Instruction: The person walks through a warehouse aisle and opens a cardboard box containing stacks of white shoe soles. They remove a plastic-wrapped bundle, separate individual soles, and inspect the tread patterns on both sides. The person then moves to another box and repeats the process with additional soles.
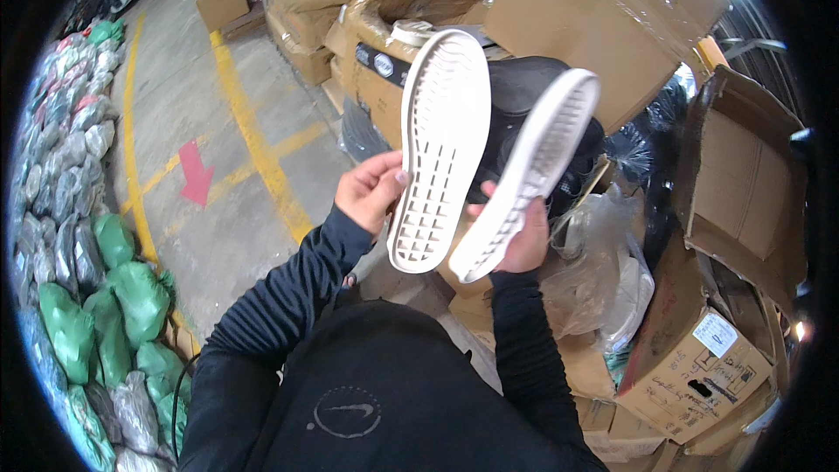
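Two white shoe soles are held up side by side in front of me. My left hand (371, 192) pinches the edge of the left shoe sole (450, 140) between thumb and fingers; its hollow inner side, with a grid of ribs at the heel, faces me. My right hand (524, 240) grips the right shoe sole (533, 175), which is tilted so that its ribbed inside shows at a slant. Part of the right hand is hidden behind that sole. Beyond them sits an open cardboard box (376, 92) with dark soles (524, 83) and another pale sole (411, 32) in it.
Wrapped bundles (65, 157) and green bags (140, 297) line the left side. A red arrow (194, 175) and yellow lines (253, 140) mark the concrete floor. At right are clear plastic bags (603, 262), an open carton (743, 175) and a labelled carton (699, 376).
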Tool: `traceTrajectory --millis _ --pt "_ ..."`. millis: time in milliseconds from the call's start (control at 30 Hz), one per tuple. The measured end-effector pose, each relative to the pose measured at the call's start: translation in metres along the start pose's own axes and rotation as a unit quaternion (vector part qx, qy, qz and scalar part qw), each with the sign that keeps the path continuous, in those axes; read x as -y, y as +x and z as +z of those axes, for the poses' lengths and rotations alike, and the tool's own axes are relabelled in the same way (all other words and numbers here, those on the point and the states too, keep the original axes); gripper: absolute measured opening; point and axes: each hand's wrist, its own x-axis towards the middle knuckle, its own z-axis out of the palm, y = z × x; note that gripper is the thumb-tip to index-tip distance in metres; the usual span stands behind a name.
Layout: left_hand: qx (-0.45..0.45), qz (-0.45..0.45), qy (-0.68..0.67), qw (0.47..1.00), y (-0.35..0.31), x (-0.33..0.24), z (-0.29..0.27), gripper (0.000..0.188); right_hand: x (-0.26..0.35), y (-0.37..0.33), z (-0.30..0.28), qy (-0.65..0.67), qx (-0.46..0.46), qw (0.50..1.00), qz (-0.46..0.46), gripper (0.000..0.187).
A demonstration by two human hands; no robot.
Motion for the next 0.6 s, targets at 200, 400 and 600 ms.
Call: traceTrajectory --millis 200,400,600 --pt "-0.060 -0.015 -0.143 0.988 0.015 -0.007 -0.014 0.028 0.029 0.004 -0.011 -0.081 -0.145 0.985 -0.046 0.059" --pt "-0.046 -0.012 -0.170 0.984 0.018 -0.016 -0.011 0.029 0.027 -0.001 -0.016 -0.124 -0.119 0.981 -0.087 0.063" --pt "-0.030 -0.010 -0.174 0.984 0.017 -0.012 -0.008 0.031 0.020 0.002 -0.015 -0.250 -0.144 0.946 -0.145 0.053"
